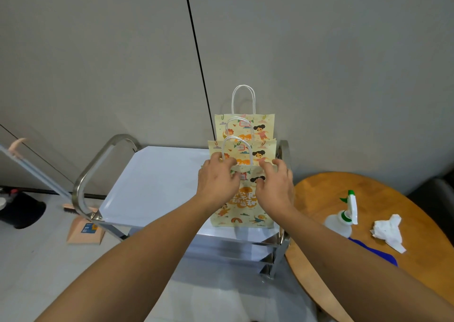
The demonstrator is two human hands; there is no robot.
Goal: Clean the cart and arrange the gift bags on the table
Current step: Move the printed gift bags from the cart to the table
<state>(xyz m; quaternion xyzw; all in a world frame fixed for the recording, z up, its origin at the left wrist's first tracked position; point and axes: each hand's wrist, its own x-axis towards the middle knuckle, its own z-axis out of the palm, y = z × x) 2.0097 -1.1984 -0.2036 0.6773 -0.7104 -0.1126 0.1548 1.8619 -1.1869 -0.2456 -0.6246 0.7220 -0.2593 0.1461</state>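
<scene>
Gift bags stand upright in a row of three on the top shelf of the steel cart (137, 186), along its right side. The left hand (217, 179) and the right hand (276, 184) are both at the top edge of the nearest gift bag (242, 203), one at each upper corner. The left fingers curl over the bag's left rim, beside the base of its white twisted-paper handle (237, 147). The right fingers curl over the right rim, with the thumb on the printed front panel. Both hands therefore grasp this bag.

Directly beyond the hands stands the middle gift bag (260, 151), partly covered by the nearest one. Beyond that is the far gift bag (258, 125), with its handle upright against the grey wall (319, 63). All three carry the same yellow cartoon print.

To the left of the hands, the white top shelf is bounded by a curved steel push handle (98, 159). Below the forearms, lower shelves of the cart are visible.

To the right of the right hand is a round wooden table (417, 223). On it lie a clear spray bottle (344, 216) with a green and white trigger, a crumpled white tissue (389, 233) and a blue cloth (375, 250), partly hidden by the right forearm.

On the floor far left of the hands are a peach dustpan (84, 230) and a long-handled broom (36, 169).
</scene>
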